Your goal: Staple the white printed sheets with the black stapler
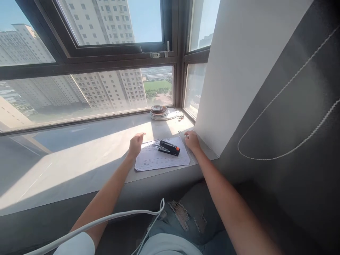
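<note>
My left hand (pixel 136 144) is at the upper left edge of a stack of written paper sheets (pixel 162 162), fingers drawn together; what they hold, if anything, is too small to make out. Across the paper, my right hand (pixel 192 140) is beside its upper right corner, fingers curled inward with their tips pointing left. Anything between those fingertips cannot be made out. A black stapler (pixel 169 148) with an orange part lies on the sheets between my hands, its jaws apart and pointing left. Just past my right fingertips lie small thin metallic strips (pixel 180 132).
The pale windowsill (pixel 79 163) carries a stack of round plate-like pieces (pixel 159 112) and some keys (pixel 180 117) near the window corner. A white cable (pixel 117 215) crosses in front of my lap. A beaded cord (pixel 255 157) hangs at right by the wall.
</note>
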Tool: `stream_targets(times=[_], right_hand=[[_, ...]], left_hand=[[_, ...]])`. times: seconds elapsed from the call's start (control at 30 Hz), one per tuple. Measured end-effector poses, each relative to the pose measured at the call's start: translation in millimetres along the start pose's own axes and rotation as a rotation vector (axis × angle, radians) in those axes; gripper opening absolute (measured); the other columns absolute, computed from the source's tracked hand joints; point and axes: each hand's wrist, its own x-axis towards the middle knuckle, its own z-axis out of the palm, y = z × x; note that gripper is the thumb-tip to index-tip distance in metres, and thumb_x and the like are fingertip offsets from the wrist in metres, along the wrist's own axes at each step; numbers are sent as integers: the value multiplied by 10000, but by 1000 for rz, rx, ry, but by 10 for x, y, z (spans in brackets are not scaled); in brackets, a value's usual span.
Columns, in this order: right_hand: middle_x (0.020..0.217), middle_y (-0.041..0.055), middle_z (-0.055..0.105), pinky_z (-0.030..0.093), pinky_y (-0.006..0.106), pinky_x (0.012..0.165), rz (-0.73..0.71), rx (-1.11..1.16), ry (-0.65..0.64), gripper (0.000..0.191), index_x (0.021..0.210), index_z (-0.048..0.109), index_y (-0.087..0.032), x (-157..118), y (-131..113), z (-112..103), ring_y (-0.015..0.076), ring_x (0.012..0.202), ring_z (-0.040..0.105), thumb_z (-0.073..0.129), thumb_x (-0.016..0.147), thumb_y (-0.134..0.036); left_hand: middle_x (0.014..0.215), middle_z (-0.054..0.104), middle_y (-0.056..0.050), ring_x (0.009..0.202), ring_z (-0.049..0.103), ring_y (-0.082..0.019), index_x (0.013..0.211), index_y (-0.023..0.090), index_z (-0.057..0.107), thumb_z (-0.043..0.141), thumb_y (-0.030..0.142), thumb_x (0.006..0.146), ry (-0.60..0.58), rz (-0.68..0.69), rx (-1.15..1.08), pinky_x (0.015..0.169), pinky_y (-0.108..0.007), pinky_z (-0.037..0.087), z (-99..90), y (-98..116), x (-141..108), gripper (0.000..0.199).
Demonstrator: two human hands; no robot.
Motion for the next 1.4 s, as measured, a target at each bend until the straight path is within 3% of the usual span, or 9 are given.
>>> stream_targets(times=[0.13,0.23,0.33,0.6,0.83,1.07,1.2,1.3,1.4], right_hand=[[998,73,739,503,375,832,-121,286,48,193,927,704,-212,-133,-263,-100,233,887,640,546,973,-314],[1048,60,746,505,356,816,-258,439,-131,247,1054,728,-228,-295,-465,-128,226,936,658,626,1001,-447],[1094,57,744,493,344,775,-335,392,-342,392,1190,724,-244,-410,-552,-106,219,907,652,777,909,-513],[1115,72,756,509,366,917,-335,215,-539,350,1208,727,-222,-459,-598,-57,260,1024,668,749,910,-404],[1047,49,751,496,328,871,-320,204,-540,349,1219,728,-222,-474,-596,-70,233,957,662,702,933,-420],[1104,57,760,497,337,892,-311,250,-564,357,1221,721,-221,-471,-620,-107,243,989,675,703,933,-430],[1075,53,766,502,350,895,-266,271,-560,336,1203,722,-217,-450,-592,-107,247,991,685,689,929,-408],[1010,50,772,515,368,880,-187,289,-511,323,1161,732,-214,-423,-540,-104,254,951,692,704,892,-391],[996,50,774,523,387,906,-158,321,-470,344,1144,734,-211,-397,-494,-100,257,951,693,716,859,-401]], left_hand=[[925,713,-60,759,633,-176,1193,205,799,563,404,1048,-139,97,-127,721,-333,544,153,131,30,341],[1053,770,-85,898,695,-210,1180,231,816,650,422,1015,-300,207,-115,785,-356,568,183,123,8,302],[1129,791,-91,1018,725,-241,1176,241,810,696,427,1001,-415,286,-99,878,-395,574,175,78,-28,279],[1096,727,-94,1071,658,-261,1111,219,748,646,302,997,-513,328,13,957,-431,542,227,14,-36,174],[1090,710,-101,1025,638,-260,1107,212,750,626,302,998,-542,300,32,922,-419,528,224,43,-40,188],[1116,759,-112,1091,673,-282,1091,243,825,645,372,991,-546,321,21,977,-452,536,242,28,-24,243],[1089,793,-114,1011,722,-265,1167,226,823,714,462,956,-504,218,-56,936,-449,583,145,28,-17,334],[1063,823,-100,1005,756,-268,1094,232,840,754,491,931,-509,139,-124,971,-460,593,46,28,-11,319],[1065,831,-94,1038,767,-276,1029,242,853,786,454,911,-553,158,-186,986,-454,592,2,21,-2,252]])
